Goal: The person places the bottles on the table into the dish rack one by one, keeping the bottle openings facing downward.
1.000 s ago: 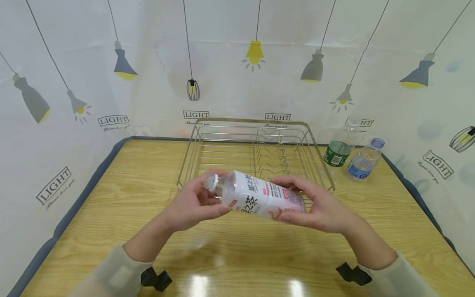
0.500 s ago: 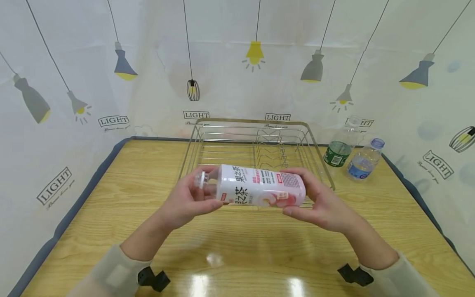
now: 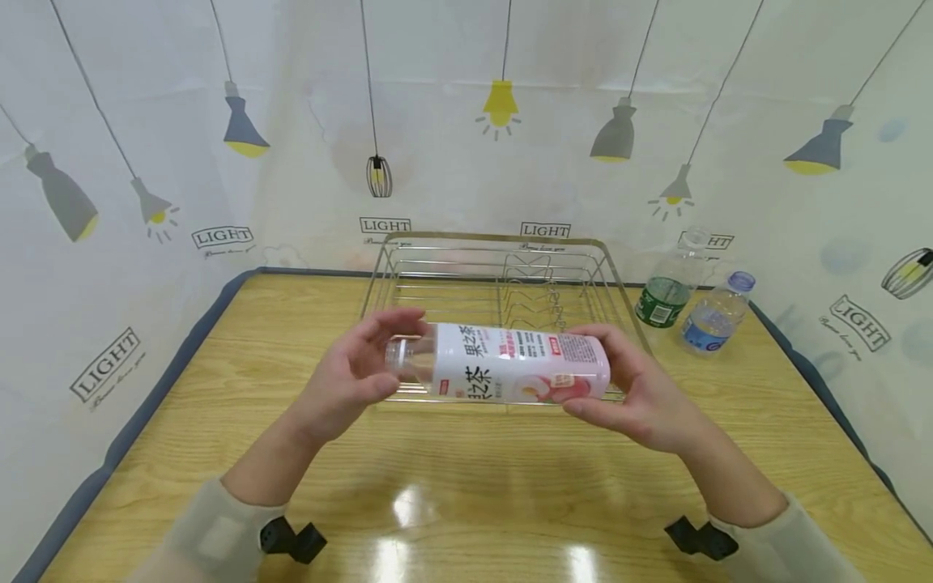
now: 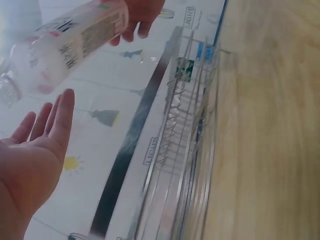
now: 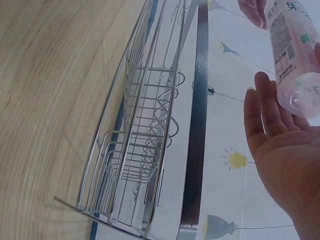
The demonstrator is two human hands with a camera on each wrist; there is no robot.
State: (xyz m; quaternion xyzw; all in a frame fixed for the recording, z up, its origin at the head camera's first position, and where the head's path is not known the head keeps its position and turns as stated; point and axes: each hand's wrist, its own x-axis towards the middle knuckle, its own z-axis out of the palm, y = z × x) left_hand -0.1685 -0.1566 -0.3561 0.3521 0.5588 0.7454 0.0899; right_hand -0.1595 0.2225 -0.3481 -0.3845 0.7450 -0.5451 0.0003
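Note:
A plastic drink bottle (image 3: 510, 366) with a white and pink label lies sideways in the air in the head view, its clear neck to the left. My right hand (image 3: 645, 397) holds the base end, thumb at the front and fingers behind; in the right wrist view the fingers (image 5: 272, 107) extend under the base. My left hand (image 3: 342, 385) is beside the neck. In the left wrist view its fingers (image 4: 62, 117) are spread and nearly straight, just below the bottle. Behind the bottle stands a wire dish rack (image 3: 496, 236), partly covered by it.
At the back right of the wooden table (image 3: 219, 364) stand a clear bottle with a green label (image 3: 662, 301) and another with a blue label (image 3: 709, 326). A white curtain (image 3: 437, 97) printed with lamps closes off the back and sides.
The bottle has turned from slanting to nearly level and shifted slightly. My left hand has loosened from its neck and drawn left, fingers opening. The right hand stays at the base.

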